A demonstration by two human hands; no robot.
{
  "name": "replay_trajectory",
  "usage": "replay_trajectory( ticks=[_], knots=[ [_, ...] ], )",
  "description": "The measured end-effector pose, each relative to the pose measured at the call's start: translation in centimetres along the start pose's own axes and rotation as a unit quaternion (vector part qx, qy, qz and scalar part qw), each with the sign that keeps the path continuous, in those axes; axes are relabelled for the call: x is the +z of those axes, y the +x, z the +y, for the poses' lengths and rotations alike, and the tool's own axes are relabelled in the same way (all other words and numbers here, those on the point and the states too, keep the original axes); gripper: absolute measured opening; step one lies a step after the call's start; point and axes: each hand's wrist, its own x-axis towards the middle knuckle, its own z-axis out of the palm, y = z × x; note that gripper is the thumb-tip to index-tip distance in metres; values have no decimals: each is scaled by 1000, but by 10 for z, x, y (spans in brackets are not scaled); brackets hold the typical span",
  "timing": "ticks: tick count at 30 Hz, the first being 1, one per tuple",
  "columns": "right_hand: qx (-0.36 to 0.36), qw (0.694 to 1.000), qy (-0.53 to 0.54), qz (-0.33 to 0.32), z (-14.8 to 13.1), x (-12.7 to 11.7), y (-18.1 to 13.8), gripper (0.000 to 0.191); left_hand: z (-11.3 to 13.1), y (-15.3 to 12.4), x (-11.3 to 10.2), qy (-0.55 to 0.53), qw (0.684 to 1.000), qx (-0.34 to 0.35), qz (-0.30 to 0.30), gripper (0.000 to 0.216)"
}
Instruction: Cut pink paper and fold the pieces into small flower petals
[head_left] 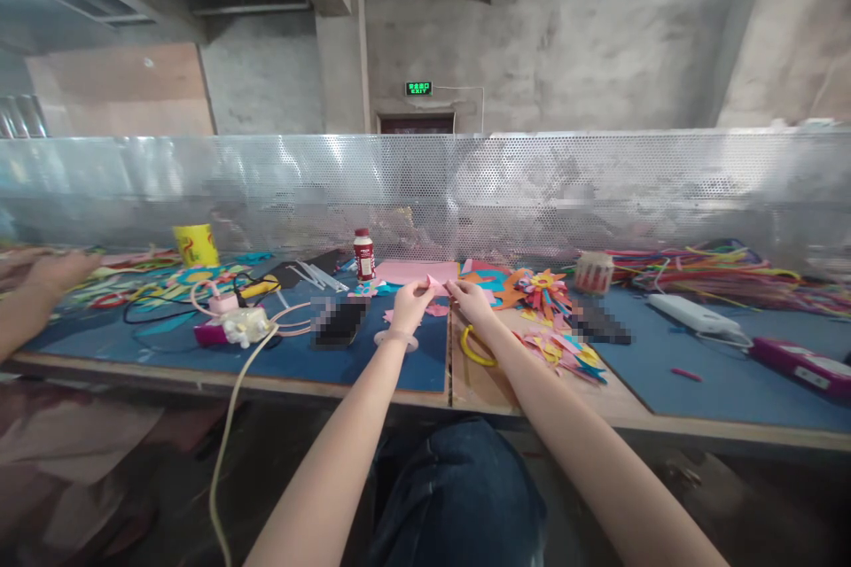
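My left hand (409, 305) is closed in a pinch on a small pink piece of paper or felt (433, 282), held just above the table. Close by on its right, my right hand (471, 299) has its fingers pressed together. What lies between those fingertips is too small to make out. Below the right wrist a yellow ring (480, 360) rests on the brown board. Pink cut-outs (435, 310) lie beside the left hand, and a pink sheet (416, 271) is behind both hands. To the right sit a many-coloured flower (542, 288) and a heap of coloured cut pieces (558, 350).
A red bottle (364, 255) stands behind the left hand. Farther left are a power strip (243, 325) with cables, a yellow tin (197, 245) and another person's hand (63, 270). On the right are a white tool (698, 316), a purple box (801, 365) and colourful strips (705, 275).
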Motion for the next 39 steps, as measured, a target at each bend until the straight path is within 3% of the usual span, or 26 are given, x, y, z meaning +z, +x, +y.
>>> replay_trajectory(
  ticks=[11, 32, 36, 39],
  knots=[
    [12, 1000, 22, 1, -11, -1, -4, 28, 6, -3, 3, -51, 997, -34, -40, 35],
    [14, 999, 49, 10, -25, 0, -11, 25, 13, -6, 2, -131, 989, -56, -27, 28],
    [10, 998, 59, 6, -25, 1, -11, 26, 11, -6, 3, -182, 981, -61, -8, 36],
    [7, 998, 59, 7, -22, 0, -9, 24, 9, -6, 4, -187, 980, -69, -28, 37]
  ],
)
